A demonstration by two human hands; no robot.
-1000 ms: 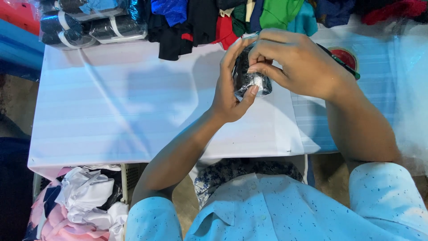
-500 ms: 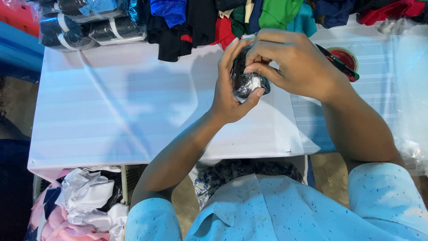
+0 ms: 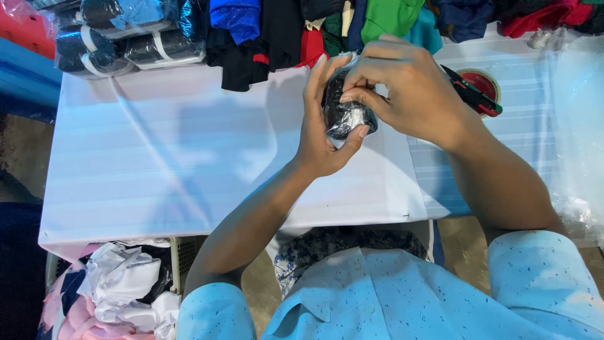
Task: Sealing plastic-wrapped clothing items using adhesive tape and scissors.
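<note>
- The grip of the left hand (image 3: 321,135) is closed round a small dark bundle wrapped in shiny clear plastic (image 3: 348,113): the palm cups it from the left, the fingers rise behind it and the thumb hooks under its lower end.
- The grip of the right hand (image 3: 412,94) is a pinch: its fingertips (image 3: 351,96) press on the upper face of the same wrapped bundle, coming in from the right, so both hands hold the one thing.
- The bundle hangs in the air above the white ribbed worktop (image 3: 163,164), near its far right part, not touching the surface.
- Its long axis runs roughly from far to near, tilted a little; the lower end shows a bright glare on the plastic.
- The left hand carries most of it; the right hand lies on top and to the right, with the bundle between the two.
- Behind the hands, along the far edge, lies a row of folded clothes in blue, black, red and green (image 3: 302,25), close to the fingertips.
- At the far left corner sit several more dark plastic-wrapped rolls with white bands (image 3: 119,34), well apart from the hands.
- To the right, just past the right wrist, a red and green hand tool (image 3: 478,91) rests on a striped white surface.
- The widest open room is the bare worktop to the left of and nearer than the hands; its near edge runs just below the forearms, and a heap of white and pink cloth (image 3: 119,289) lies lower down at the left.
</note>
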